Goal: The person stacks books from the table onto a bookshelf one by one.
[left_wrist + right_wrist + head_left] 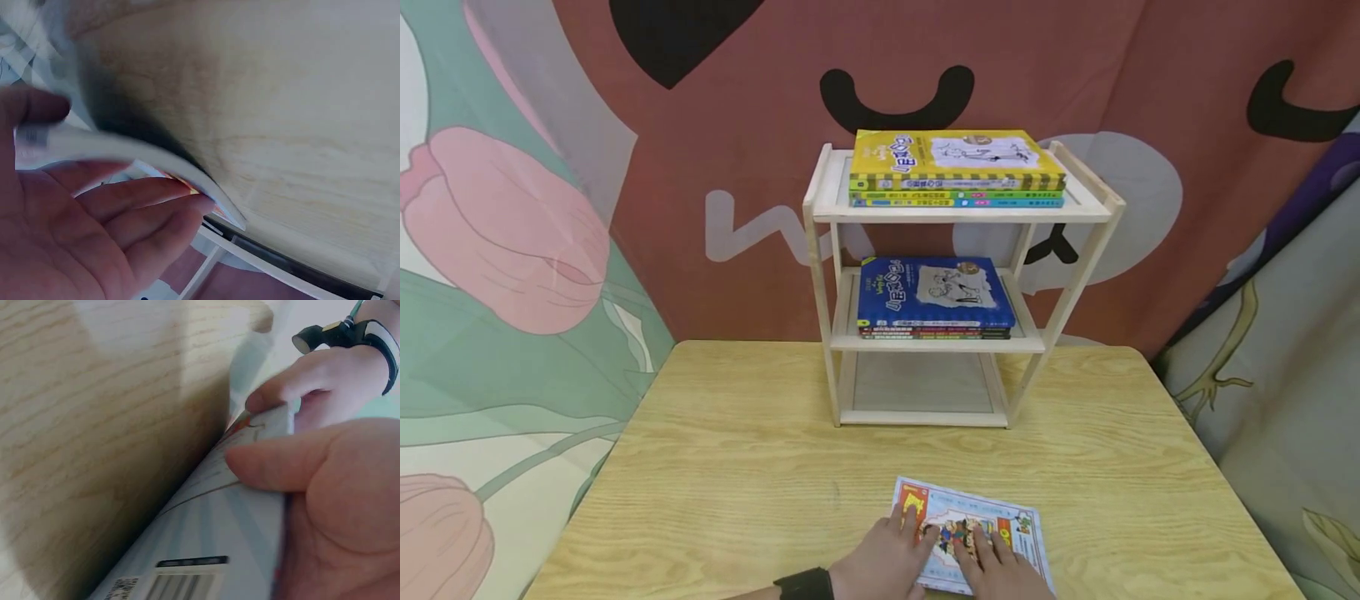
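Note:
A thin light-blue comic book (pixel 1033 533) with cartoon figures on its cover is at the table's front edge, slightly tilted, held between both hands. My left hand (pixel 880 557) grips its left side, fingers spread over the cover. In the left wrist view, the thumb is on one face of the book (pixel 144 150) and the fingers on the other. My right hand (pixel 1003 577) grips the lower right part. The right wrist view shows that thumb on the back cover of the book (pixel 247 515), near a barcode. The book's lower edge is partly hidden by the hands.
A small wooden three-tier shelf (pixel 962 214) stands at the back of the table (pixel 737 467). Yellow-topped books (pixel 955 162) are stacked on its top tier, blue-topped books (pixel 887 292) on the middle one. A printed curtain (pixel 737 125) hangs behind.

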{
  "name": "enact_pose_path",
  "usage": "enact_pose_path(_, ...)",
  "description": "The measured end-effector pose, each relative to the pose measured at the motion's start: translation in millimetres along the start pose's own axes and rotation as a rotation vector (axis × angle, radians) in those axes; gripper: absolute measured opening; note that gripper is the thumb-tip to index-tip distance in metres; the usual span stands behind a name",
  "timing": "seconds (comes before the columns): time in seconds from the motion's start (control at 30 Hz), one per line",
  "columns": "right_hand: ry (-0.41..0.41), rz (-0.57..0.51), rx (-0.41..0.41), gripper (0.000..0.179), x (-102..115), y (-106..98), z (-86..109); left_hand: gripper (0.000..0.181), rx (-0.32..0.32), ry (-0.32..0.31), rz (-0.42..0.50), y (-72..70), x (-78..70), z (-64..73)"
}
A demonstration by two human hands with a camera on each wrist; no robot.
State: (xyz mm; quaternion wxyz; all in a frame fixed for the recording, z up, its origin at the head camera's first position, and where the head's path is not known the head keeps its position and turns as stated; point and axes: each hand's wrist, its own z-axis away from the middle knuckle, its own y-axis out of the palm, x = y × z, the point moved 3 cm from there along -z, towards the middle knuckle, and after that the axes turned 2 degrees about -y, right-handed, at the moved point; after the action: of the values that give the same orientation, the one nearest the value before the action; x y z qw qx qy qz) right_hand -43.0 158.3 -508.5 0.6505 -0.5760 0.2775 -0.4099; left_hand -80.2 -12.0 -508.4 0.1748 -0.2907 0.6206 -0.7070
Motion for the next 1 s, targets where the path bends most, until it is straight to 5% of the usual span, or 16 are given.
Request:
enact_pose_path(0.27, -0.022, -0.124, 0.01, 0.087, -0.2, -16.4, -3.4, 0.06, 0.082, -0.075, 0.17, 1.2, 5.7, 4.3)
enact_pose_path(0.53, -0.061, -0.016, -0.132, 0.092, 0.5, -25.3, -5.6, 0.059, -0.05, 0.013, 0.185, -1.3, 11.2, 9.4)
enact_pose_path(0.87, -0.056, 0.036, -0.189, 0.094, -10.9, -30.3, -2.1, 0.056, -0.114, -0.006, 0.193, -17.0, 19.8, 14.5)
enact_pose_path(1.0, -0.054, -0.013, -0.183, 0.069, -17.0, -36.1, 1.3, 0.059, -0.116, -0.036, 0.172, -24.2, 27.7, 18.8)
